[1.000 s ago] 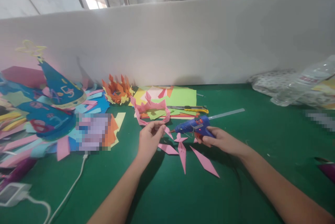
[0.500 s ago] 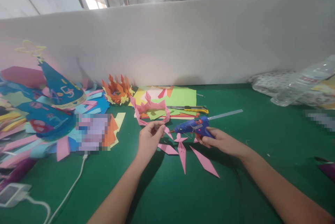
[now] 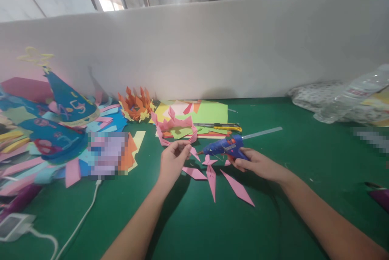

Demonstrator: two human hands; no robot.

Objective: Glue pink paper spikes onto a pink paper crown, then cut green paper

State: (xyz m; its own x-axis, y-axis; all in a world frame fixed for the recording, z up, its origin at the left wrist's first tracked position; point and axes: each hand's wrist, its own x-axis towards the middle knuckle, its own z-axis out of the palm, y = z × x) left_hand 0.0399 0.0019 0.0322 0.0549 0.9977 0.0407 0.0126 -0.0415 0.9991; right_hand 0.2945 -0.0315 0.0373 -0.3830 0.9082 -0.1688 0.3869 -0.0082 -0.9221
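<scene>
Between the thumb and fingers of my left hand (image 3: 174, 160) is a small folded pink paper piece (image 3: 195, 153). My right hand (image 3: 258, 163) is closed around the handle of a blue glue gun (image 3: 223, 146), its nozzle pointing left at that piece; whether the tip touches it I cannot tell. A clear glue stick (image 3: 263, 133) juts from the gun's back. Below lie several pink paper diamonds, one (image 3: 238, 188) at the right and another (image 3: 211, 183) in the middle. Just behind my left hand stands a pink paper crown (image 3: 174, 124).
A yellow utility knife (image 3: 227, 126) lies on coloured paper sheets (image 3: 212, 112). An orange paper crown (image 3: 137, 104) and blue cone hats (image 3: 71, 100) stand at the left. A plastic bottle (image 3: 349, 96) leans at the right. A white cable (image 3: 83, 215) crosses the green table (image 3: 237, 235).
Hardly anything differs. My left hand has shifted very slightly left with the pink piece, and the glue gun stays at it.
</scene>
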